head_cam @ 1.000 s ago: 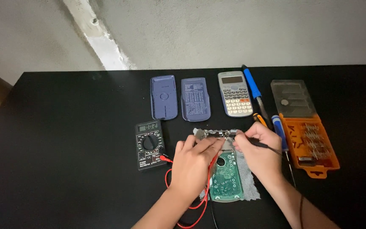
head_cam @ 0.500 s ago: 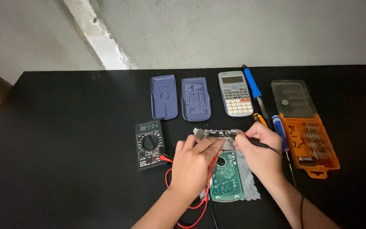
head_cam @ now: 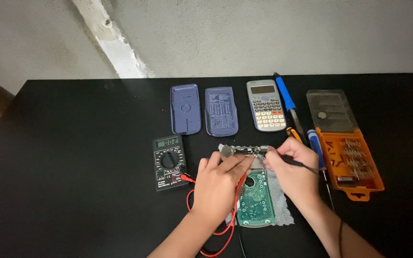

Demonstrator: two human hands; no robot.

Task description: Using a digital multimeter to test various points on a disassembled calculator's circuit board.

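Observation:
A green circuit board (head_cam: 255, 201) lies face up on a grey cloth (head_cam: 282, 200) on the black table (head_cam: 72, 157). My left hand (head_cam: 218, 184) holds a red probe with its tip on the board's top edge (head_cam: 247, 150). My right hand (head_cam: 295, 169) grips a black probe (head_cam: 307, 166) and touches the same edge from the right. Red lead wire (head_cam: 216, 229) loops back to a black multimeter (head_cam: 169, 161) left of my left hand.
Behind the board lie two blue calculator covers (head_cam: 185, 109) (head_cam: 221, 111), a grey calculator (head_cam: 266, 105) and a blue-handled soldering iron (head_cam: 287, 101). An orange bit case with its clear lid open (head_cam: 352, 157) and a blue screwdriver (head_cam: 317, 148) sit at the right.

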